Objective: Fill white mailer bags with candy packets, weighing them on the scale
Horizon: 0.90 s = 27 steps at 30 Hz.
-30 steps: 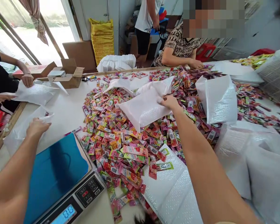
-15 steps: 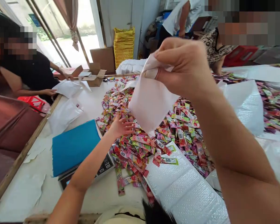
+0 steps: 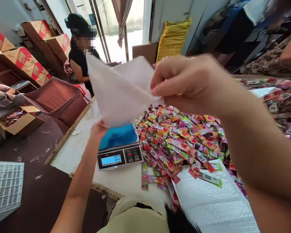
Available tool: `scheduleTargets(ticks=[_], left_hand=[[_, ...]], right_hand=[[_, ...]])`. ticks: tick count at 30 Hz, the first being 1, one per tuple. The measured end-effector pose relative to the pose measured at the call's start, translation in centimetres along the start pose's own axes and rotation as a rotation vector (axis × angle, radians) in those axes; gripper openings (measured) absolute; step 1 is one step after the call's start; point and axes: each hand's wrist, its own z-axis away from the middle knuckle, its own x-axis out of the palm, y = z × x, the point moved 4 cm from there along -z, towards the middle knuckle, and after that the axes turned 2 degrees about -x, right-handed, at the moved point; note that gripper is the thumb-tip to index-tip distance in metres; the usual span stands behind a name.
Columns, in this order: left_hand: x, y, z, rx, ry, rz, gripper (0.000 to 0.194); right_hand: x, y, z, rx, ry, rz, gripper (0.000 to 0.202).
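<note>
A thin, translucent white plastic bag (image 3: 121,94) is spread in the air above the scale. My right hand (image 3: 181,84) pinches its right edge, with the fingertips closed on the film. At the bag's lower left corner, my left hand (image 3: 99,129) has its fingers closed on the film, partly hidden behind it. Under the bag stands a digital scale (image 3: 121,157) with a blue top, its display reading 0.0. A heap of colourful stick sachets (image 3: 181,139) lies right of the scale. Several sachets rest on a silvery bubble-lined sheet (image 3: 213,197).
Across the table a person in black (image 3: 79,61) stands near the glass door. Yellow sacks (image 3: 173,40) are stacked by the wall. Red-and-brown cartons (image 3: 26,61), an open box of sachets (image 3: 20,121) and a white crate (image 3: 5,187) are on the left. The table's wooden edge (image 3: 62,149) runs nearby.
The view has swung left. My right hand has brought the bag leftward over the scale, and it is spread wider. My left hand has gone from open above the sachets to the bag's corner.
</note>
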Motion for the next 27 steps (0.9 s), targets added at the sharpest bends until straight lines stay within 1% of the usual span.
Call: scheduleTargets(ticks=[1, 2, 3, 5, 7, 8, 9, 10, 12, 13, 15, 17, 19, 20, 22, 24, 27], left_hand=[[-2.4, 1.7, -0.4, 0.096, 0.065, -0.014, 0.027], [-4.6, 2.9, -0.7, 0.177, 0.123, -0.034, 0.031], [-6.5, 3.8, -0.8, 0.244, 0.174, -0.065, 0.035], [-9.2, 4.3, -0.7, 0.331, 0.245, -0.144, 0.04], [-10.8, 3.8, -0.5, 0.376, 0.287, -0.216, 0.042], [-11.3, 3.3, -0.3, 0.388, 0.302, -0.244, 0.042], [-11.6, 2.9, -0.2, 0.392, 0.313, -0.268, 0.041], [-11.9, 2.6, 0.0, 0.391, 0.323, -0.289, 0.04], [-12.5, 2.4, 0.3, 0.401, 0.322, -0.354, 0.038], [-12.7, 2.5, 0.6, 0.418, 0.309, -0.395, 0.039], [-13.2, 3.4, 1.5, 0.492, 0.308, -0.491, 0.049], [-13.5, 4.5, 3.0, 0.605, 0.374, -0.601, 0.057], [-13.3, 5.4, 5.1, 0.711, 0.458, -0.688, 0.059], [-12.8, 5.7, 6.2, 0.755, 0.473, -0.717, 0.058], [-11.1, 5.7, 8.3, 0.822, 0.455, -0.756, 0.058], [-8.6, 5.3, 10.3, 0.859, 0.417, -0.825, 0.057], [-4.2, 4.1, 12.5, 0.874, 0.316, -1.04, 0.058]], right_hand=[[2.1, 0.6, 0.9, 0.024, -0.052, 0.034, 0.032], [4.6, 1.3, 1.9, 0.039, -0.096, 0.059, 0.034], [7.6, 1.9, 3.1, 0.08, -0.168, 0.055, 0.036], [13.5, 2.9, 5.6, 0.153, -0.248, 0.013, 0.04], [18.4, 3.3, 7.7, 0.214, -0.292, -0.021, 0.039], [20.3, 3.3, 8.7, 0.238, -0.308, -0.039, 0.038], [21.6, 3.1, 9.5, 0.257, -0.323, -0.057, 0.038], [22.4, 2.8, 10.3, 0.271, -0.335, -0.073, 0.038], [22.6, 2.1, 11.7, 0.291, -0.349, -0.09, 0.04], [22.3, 1.8, 12.4, 0.306, -0.344, -0.091, 0.042], [21.0, 1.3, 13.8, 0.36, -0.306, -0.094, 0.046], [19.5, 1.1, 15.4, 0.443, -0.243, -0.126, 0.049], [18.4, 0.8, 17.0, 0.533, -0.186, -0.185, 0.047], [18.2, 0.6, 17.7, 0.574, -0.164, -0.218, 0.045], [18.1, 0.2, 18.8, 0.64, -0.131, -0.275, 0.04], [18.4, -0.1, 19.2, 0.68, -0.102, -0.318, 0.036], [19.5, -0.4, 19.1, 0.692, -0.063, -0.379, 0.034]])
